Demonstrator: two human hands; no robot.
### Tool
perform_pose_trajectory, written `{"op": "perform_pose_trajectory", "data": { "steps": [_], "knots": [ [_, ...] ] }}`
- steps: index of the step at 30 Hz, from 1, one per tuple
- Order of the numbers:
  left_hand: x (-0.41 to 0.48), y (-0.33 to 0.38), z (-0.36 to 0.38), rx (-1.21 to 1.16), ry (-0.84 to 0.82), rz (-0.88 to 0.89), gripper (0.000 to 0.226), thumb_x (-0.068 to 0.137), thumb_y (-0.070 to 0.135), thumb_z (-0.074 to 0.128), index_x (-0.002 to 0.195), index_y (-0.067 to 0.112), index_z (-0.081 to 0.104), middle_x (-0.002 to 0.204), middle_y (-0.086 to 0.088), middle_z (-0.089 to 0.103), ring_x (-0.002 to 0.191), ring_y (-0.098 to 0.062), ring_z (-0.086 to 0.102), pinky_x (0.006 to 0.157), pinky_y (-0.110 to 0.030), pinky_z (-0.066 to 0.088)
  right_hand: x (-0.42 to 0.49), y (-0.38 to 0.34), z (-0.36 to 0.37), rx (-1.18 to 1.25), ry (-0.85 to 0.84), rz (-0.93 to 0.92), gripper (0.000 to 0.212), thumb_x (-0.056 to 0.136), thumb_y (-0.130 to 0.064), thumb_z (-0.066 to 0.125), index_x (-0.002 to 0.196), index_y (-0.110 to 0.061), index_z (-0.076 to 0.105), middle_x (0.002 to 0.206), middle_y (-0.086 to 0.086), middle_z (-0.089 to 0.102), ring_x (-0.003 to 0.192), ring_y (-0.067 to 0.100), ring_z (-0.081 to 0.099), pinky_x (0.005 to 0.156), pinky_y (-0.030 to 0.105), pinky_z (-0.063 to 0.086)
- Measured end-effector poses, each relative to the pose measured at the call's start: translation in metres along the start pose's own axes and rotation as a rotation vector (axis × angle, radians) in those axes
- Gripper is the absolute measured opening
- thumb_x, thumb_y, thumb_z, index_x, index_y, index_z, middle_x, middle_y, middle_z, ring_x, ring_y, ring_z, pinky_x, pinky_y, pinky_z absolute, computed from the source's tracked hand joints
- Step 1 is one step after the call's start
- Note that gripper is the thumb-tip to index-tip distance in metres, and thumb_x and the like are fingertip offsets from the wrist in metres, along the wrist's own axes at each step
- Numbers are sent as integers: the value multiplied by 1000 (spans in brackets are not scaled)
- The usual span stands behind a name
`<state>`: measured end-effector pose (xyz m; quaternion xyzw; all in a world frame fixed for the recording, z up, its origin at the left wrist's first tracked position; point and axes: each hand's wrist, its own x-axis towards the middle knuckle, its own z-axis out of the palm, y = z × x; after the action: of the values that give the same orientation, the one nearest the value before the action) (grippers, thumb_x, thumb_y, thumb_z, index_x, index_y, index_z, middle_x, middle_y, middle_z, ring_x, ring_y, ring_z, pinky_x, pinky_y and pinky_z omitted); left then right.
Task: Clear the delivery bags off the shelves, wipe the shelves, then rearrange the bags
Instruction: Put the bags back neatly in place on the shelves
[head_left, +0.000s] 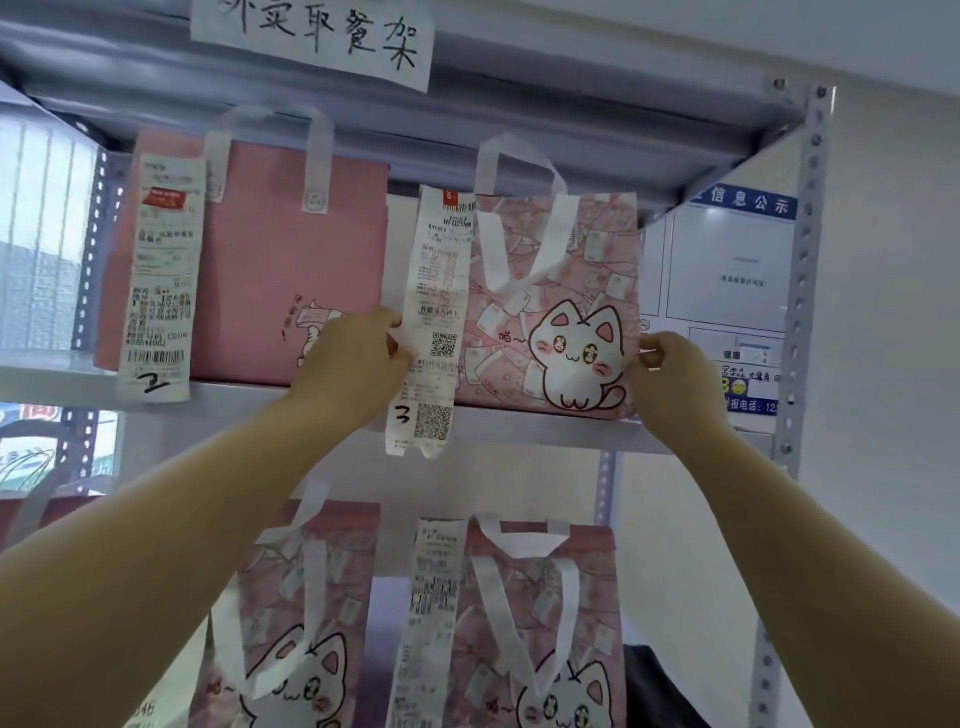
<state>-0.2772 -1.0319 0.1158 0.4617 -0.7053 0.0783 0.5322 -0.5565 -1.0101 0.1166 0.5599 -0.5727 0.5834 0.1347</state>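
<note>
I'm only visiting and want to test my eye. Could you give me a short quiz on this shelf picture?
1. True or false: the left hand and right hand grip the cat bag by its sides.
2. Which number is handwritten on the cat bag's receipt? A 2, B 3, C 7.
3. What stands left of the cat bag on the same shelf?
Key: 1 true; 2 B; 3 a plain pink bag.
</note>
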Motion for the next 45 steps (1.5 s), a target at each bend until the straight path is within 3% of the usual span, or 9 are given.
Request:
{"op": "perform_pose_trajectory", "data": {
  "steps": [5,9,16,21,25,31,36,40,45],
  "knots": [
    [2,0,3,1,9,-33,32,88,21,59,119,11,60,102,-3,67,95,-22,60,78,-29,47,3,0,3,-20,-64,12,28,89,-18,53,116,-12,60,106,5,68,76,14,57,53,17,36],
    [-5,4,-3,-6,83,-3,30,85,28,64,111,13,60,102,-1,63,92,-21,59,83,-39,51,-2,3,-5,-40,33,1,37,87,-27,57,123,-16,54,116,0,62,98,17,57,75,26,39],
    [-43,25,-7,-63,181,227,16,83,30,65,95,20,59,88,4,58,75,-12,59,70,-32,51,-38,1,-27,-24,153,-329,16,87,-25,62,100,-15,61,92,-5,62,78,9,57,64,9,35],
    [-93,31,14,-112,78,310,14,83,29,64,89,16,62,82,3,63,74,-14,61,63,-29,52,-83,13,-35,-45,-1,-445,17,88,-26,60,99,-13,62,89,-6,61,79,12,60,69,26,51],
    [-129,22,43,-119,-98,292,16,83,30,63,87,14,64,79,3,63,72,-12,61,65,-31,53,-120,32,-29,-110,-178,-453,20,88,-27,58,100,-12,63,90,-3,63,78,14,60,69,32,52],
    [-183,-18,89,-130,-312,75,10,83,36,61,88,28,60,84,12,60,76,-6,58,68,-29,50,-168,86,-12,-278,-438,-288,25,89,-34,56,105,-15,61,95,-3,63,82,15,58,74,34,52],
    [-221,-68,119,-25,-344,-132,45,83,30,66,124,20,51,116,1,48,98,-13,49,85,-27,38,-194,131,4,-459,-616,-36,26,88,-37,56,103,-16,56,96,1,61,79,20,56,69,35,51],
    [-236,-98,133,40,-381,-302,60,80,29,70,132,13,43,129,-10,44,115,-25,44,94,-34,37,-210,157,19,-513,-731,110,38,86,-40,57,114,-15,50,99,2,57,79,20,51,65,31,44],
    [-245,-110,146,6,-492,-311,43,86,28,63,125,13,53,119,-7,59,104,-24,55,87,-35,46,-221,170,41,-413,-755,206,32,86,-34,55,112,-16,52,100,2,62,82,20,56,69,36,51]
  ]
}}
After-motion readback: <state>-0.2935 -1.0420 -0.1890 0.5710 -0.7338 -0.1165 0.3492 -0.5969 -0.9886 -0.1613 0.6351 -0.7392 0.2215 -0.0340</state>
